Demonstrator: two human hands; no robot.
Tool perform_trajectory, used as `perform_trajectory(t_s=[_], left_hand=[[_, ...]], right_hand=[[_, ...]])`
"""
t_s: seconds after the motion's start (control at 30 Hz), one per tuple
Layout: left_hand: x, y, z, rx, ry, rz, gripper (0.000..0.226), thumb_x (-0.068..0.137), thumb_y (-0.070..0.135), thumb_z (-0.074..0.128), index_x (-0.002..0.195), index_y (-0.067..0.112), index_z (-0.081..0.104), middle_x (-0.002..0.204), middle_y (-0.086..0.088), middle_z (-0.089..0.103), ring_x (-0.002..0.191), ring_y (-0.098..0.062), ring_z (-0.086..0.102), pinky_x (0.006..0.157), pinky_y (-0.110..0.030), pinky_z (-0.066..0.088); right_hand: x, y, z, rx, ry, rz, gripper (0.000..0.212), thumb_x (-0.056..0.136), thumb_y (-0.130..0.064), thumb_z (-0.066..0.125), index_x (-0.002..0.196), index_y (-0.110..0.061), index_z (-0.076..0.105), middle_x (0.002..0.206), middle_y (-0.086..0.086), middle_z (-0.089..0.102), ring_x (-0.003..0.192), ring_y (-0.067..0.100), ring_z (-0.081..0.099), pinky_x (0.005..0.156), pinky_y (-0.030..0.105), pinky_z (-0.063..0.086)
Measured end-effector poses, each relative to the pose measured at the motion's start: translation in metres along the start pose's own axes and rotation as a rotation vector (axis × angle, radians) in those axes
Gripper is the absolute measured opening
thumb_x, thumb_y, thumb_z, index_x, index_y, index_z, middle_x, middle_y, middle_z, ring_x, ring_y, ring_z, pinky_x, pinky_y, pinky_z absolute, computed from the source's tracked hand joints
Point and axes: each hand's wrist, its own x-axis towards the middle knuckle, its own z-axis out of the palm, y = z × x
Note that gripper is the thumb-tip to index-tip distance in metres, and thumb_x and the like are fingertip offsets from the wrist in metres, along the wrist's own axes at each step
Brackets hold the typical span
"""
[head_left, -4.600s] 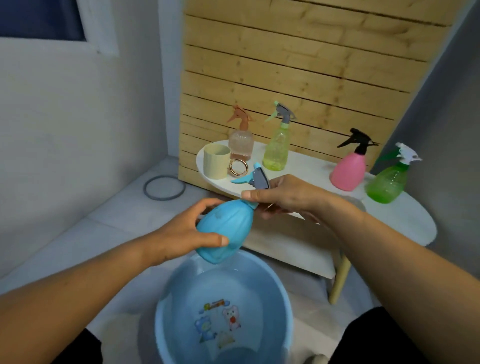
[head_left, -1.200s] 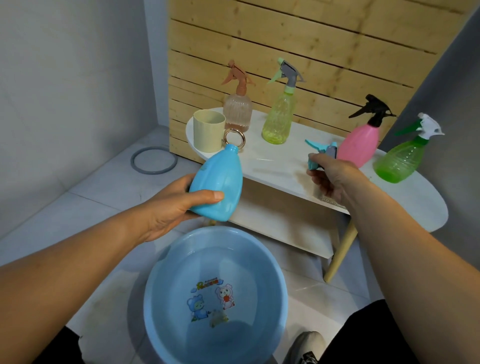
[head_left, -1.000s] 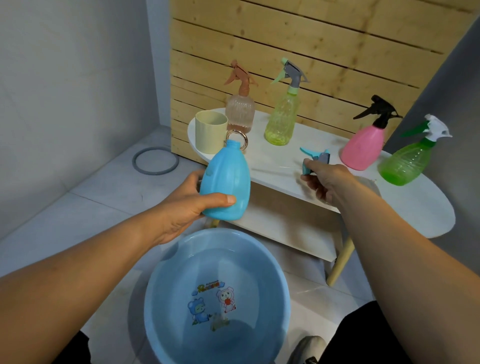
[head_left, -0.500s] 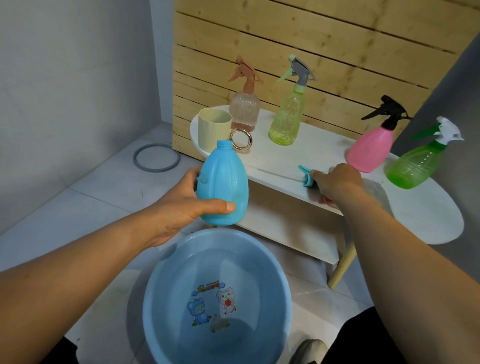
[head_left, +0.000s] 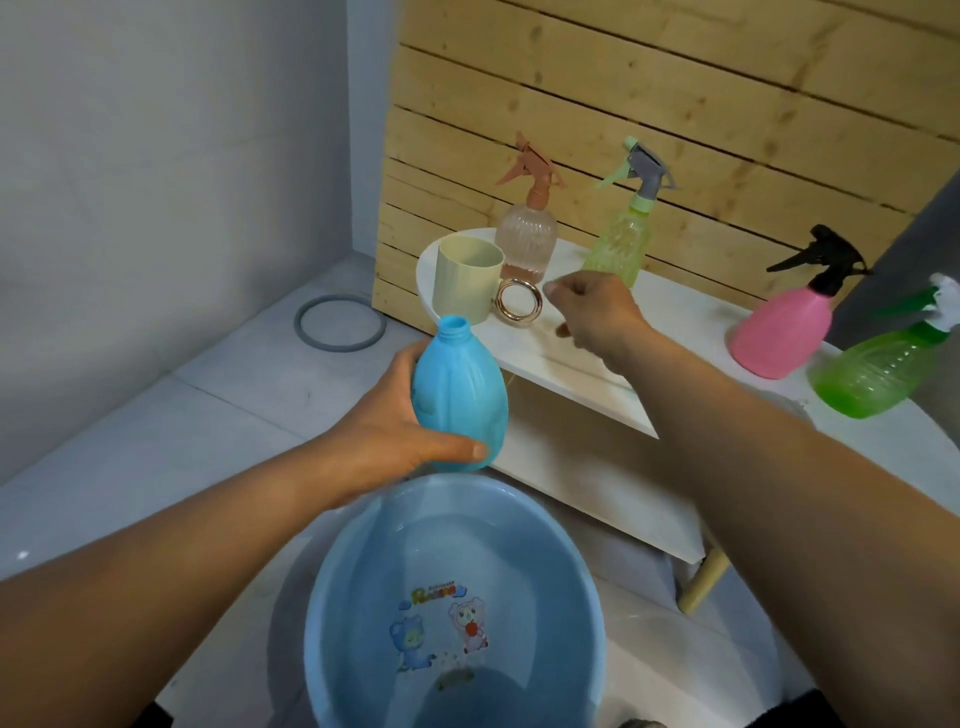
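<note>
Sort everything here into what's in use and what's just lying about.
In use: blue bottle in left hand; right hand, empty, beside cup; blue basin.
Lying about: peach sprayer; yellow-green sprayer; pink sprayer; green sprayer; grey floor ring.

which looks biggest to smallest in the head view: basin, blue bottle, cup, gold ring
1. basin
2. blue bottle
3. cup
4. gold ring
Bottle versus cup is unsure: the bottle is nearer the camera.

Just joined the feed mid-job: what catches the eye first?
The left hand grips an uncapped blue bottle upright above a light blue basin on the floor. The right hand hovers empty over the white table near a cream cup; a pink spray bottle stands farther right.
</note>
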Motion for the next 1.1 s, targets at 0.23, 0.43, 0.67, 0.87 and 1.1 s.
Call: perform_trajectory(t_s=[0.23,0.43,0.67,0.87,1.1], left_hand=[[0.010,-0.004,-0.003,0.027,-0.003,-0.016,0.102,0.063,0.028,0.096,0.135,0.047,0.027,0.126,0.020,0.049,0.112,-0.005,0.055,0.081,-0.026,0.058],[0.009,-0.004,-0.005,0.075,0.001,-0.003,0.102,0.064,0.027,0.096,0.136,0.047,0.026,0.126,0.021,0.047,0.112,-0.006,0.054,0.083,-0.028,0.058],[-0.008,-0.012,-0.013,0.130,0.050,0.001,0.104,0.063,0.024,0.096,0.137,0.044,0.026,0.129,0.013,0.047,0.112,-0.008,0.055,0.088,-0.034,0.057],[-0.032,-0.034,-0.005,0.156,0.028,0.022,0.104,0.061,0.027,0.098,0.136,0.043,0.027,0.128,0.017,0.047,0.112,-0.006,0.055,0.084,-0.026,0.054],[-0.049,-0.077,0.006,0.248,-0.035,-0.018,0.108,0.062,0.031,0.097,0.144,0.039,0.027,0.132,0.011,0.048,0.118,-0.011,0.055,0.093,-0.035,0.054]], right_hand=[[0.036,-0.016,0.028,0.021,-0.188,0.048,0.031,0.102,-0.044,0.054,0.098,-0.015,0.063,0.091,0.005,0.060,0.060,0.015,0.057,0.053,0.026,0.038],[0.034,-0.008,0.035,0.083,-0.233,0.076,0.029,0.106,-0.033,0.047,0.083,-0.018,0.056,0.078,0.006,0.054,0.062,0.018,0.041,0.054,0.029,0.035],[-0.012,-0.039,-0.008,0.183,-0.164,-0.068,0.030,0.105,-0.036,0.046,0.083,-0.016,0.048,0.072,0.004,0.041,0.058,0.016,0.031,0.048,0.028,0.031],[-0.083,-0.034,-0.029,0.225,-0.178,-0.003,0.037,0.103,-0.043,0.051,0.076,-0.017,0.052,0.069,0.001,0.044,0.049,0.012,0.032,0.045,0.025,0.030],[-0.128,0.031,0.007,0.033,-0.225,0.113,0.034,0.102,-0.044,0.051,0.083,-0.018,0.063,0.059,-0.004,0.049,0.053,0.016,0.040,0.047,0.020,0.039]])
